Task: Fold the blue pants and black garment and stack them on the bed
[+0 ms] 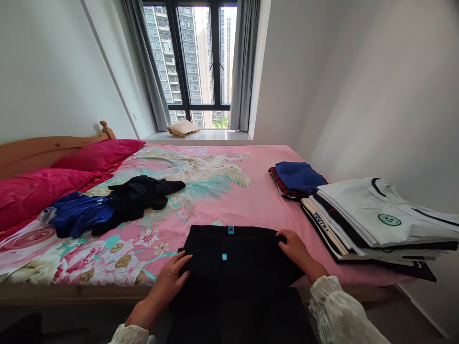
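Observation:
A black garment (247, 267) with two small turquoise labels hangs over the near edge of the bed and runs down out of view. My left hand (172, 274) is at its left side, thumb and fingers bent at the edge. At the upper right corner, my right hand (294, 248) pinches the cloth, with some fingers hidden behind or under it. Whether the garment is a shirt or something else I cannot tell.
A tall stack of folded clothes (362, 215), white polo shirt on top, sits at the bed's right. Behind it is a smaller pile with a blue garment (299, 177). Crumpled blue (79, 212) and black clothes (139, 198) lie left, near red pillows (46, 191).

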Motion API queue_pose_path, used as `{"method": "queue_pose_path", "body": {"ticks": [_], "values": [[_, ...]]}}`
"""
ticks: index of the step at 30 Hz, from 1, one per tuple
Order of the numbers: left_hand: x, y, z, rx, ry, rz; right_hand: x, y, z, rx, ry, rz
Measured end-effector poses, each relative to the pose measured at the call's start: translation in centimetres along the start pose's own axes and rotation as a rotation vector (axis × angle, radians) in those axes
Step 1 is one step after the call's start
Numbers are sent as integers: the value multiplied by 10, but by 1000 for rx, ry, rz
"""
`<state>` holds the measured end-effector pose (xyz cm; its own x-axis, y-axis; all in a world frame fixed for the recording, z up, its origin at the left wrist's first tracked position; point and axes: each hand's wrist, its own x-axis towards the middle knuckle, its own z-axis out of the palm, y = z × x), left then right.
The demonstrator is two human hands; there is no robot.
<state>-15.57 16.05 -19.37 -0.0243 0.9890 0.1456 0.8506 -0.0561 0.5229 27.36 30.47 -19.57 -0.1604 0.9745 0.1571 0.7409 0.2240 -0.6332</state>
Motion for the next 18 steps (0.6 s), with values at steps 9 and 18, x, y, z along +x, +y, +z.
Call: {"method": "queue_pose_path", "body": {"ticks": [9,18], "values": [[-41,0,12,61,269,31,-85,-11,-13,234,245,-63],[-59,162,35,175,200,637,-149,-115,-10,109,-14,-584]]}}
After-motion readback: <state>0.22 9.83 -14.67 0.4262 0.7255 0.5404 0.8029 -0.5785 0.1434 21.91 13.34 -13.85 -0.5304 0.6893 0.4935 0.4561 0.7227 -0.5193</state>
